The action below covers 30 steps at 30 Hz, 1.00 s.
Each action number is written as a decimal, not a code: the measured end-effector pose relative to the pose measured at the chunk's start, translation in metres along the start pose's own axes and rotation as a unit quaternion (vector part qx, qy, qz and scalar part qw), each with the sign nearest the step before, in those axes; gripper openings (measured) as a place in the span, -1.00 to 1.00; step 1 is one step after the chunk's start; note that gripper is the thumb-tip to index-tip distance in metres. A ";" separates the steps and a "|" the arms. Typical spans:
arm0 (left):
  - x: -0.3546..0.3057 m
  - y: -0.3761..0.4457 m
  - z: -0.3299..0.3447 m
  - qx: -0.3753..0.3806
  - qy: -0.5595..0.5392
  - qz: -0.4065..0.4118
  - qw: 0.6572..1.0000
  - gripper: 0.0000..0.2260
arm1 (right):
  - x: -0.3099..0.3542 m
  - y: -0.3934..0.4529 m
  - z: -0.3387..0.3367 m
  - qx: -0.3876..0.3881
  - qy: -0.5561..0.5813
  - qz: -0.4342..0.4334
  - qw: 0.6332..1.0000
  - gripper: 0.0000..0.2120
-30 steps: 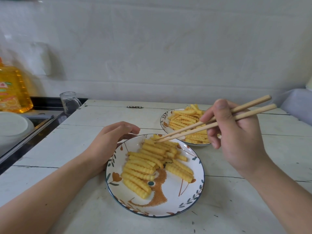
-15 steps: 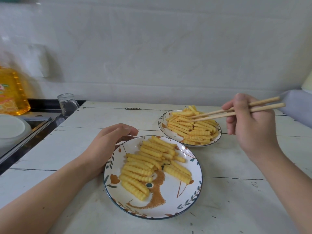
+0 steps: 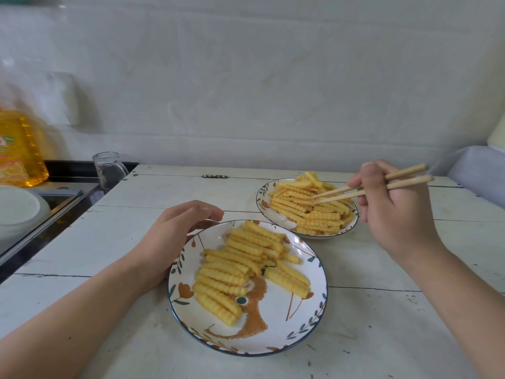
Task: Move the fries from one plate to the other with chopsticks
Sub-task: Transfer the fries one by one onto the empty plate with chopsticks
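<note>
Chopsticks (image 3: 369,187) lie gripped in our right hand (image 3: 393,212), their long axis running from upper right down to the left, tips resting among the fries (image 3: 308,212) on the far plate (image 3: 262,199). Our left hand (image 3: 175,236) curls loosely against the rim of the near plate (image 3: 273,337), whose fries (image 3: 246,263) mostly slant down to the right on the table (image 3: 382,324).
</note>
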<state>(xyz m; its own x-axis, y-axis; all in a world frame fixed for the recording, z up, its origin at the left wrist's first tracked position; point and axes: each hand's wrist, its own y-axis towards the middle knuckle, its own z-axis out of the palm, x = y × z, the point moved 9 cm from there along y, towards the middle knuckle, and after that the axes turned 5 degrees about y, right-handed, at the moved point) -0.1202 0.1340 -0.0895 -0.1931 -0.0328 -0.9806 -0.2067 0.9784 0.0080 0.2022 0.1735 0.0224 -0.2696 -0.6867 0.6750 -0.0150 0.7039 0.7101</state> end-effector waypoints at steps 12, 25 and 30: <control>0.001 0.000 0.000 -0.002 -0.004 0.004 1.000 -0.69 | -0.010 0.004 -0.018 -0.073 0.099 0.068 0.990 -0.51; 0.001 0.000 0.000 -0.002 -0.008 0.002 1.000 -0.69 | -0.004 0.004 -0.012 -0.025 0.069 0.049 0.996 -0.56; 0.001 0.000 0.000 -0.005 -0.007 0.005 1.000 -0.69 | -0.004 0.002 -0.014 -0.057 0.082 0.065 0.993 -0.54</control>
<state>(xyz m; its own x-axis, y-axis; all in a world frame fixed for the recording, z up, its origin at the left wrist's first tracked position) -0.1202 0.1340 -0.0900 -0.1820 -0.0204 -0.9831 -0.2140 0.9766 0.0193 0.2171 0.1751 0.0239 -0.1026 -0.6186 0.7789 0.1212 0.7695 0.6271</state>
